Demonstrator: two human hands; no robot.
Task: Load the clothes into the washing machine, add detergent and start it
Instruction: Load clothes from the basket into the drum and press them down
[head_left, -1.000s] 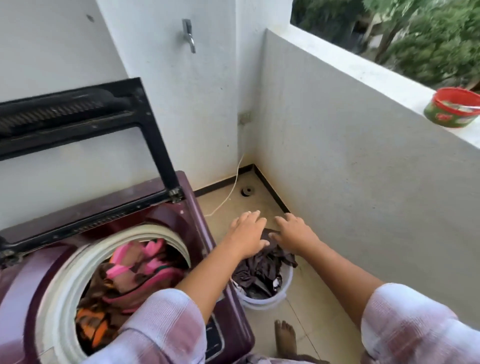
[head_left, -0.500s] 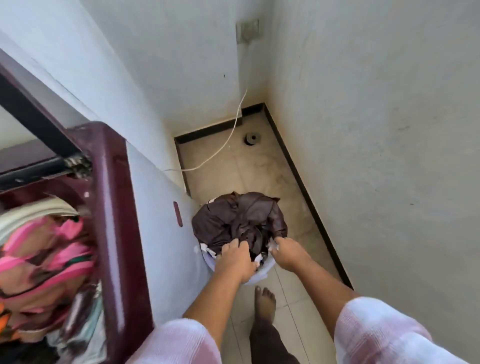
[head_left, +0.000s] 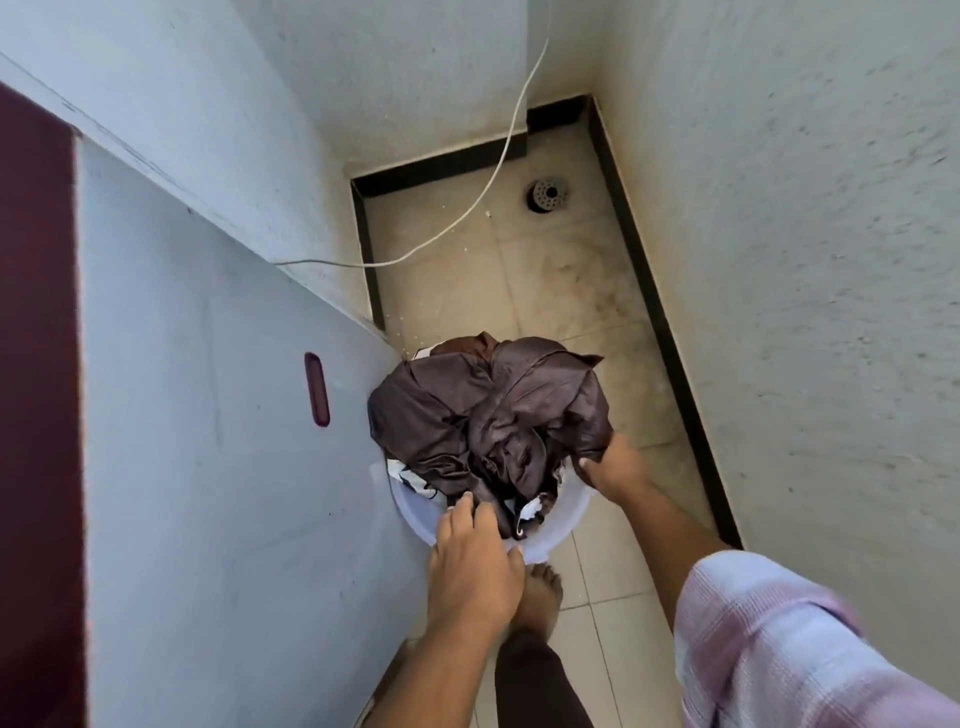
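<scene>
Cramped is the word for this balcony corner: pale floor tiles (head_left: 566, 291) hemmed in by rough white walls, a round drain (head_left: 548, 195) near the far skirting and a thin white cable (head_left: 498, 171) trailing down the wall and across to the washing machine (head_left: 208, 415). Only the machine's white side panel and a strip of its maroon top at the far left can be seen; the drum opening is out of sight, somewhere up and to the left. A white bucket (head_left: 571, 517) stands on the floor just beside that panel, heaped with dark brown clothes (head_left: 493, 410) that spill over its far rim. The person bends over it, one bare foot (head_left: 540, 587) planted right behind it. The left hand (head_left: 475, 566) sits on the near rim, fingers (head_left: 467, 512) curled over the edge into the cloth and thumb against the plastic, so it looks to be gripping the rim. The right hand (head_left: 613, 467), in a pale checked sleeve (head_left: 779, 639), has the right-hand rim, thumb hooked inside against the cloth and the other fingers hidden behind it. With a hand on each side, I'd guess the whole bucket is about to be lifted. The load lies straight ahead of both hands and must travel up and leftward over the maroon top; the left hand is the nearer to the machine and would lead.
</scene>
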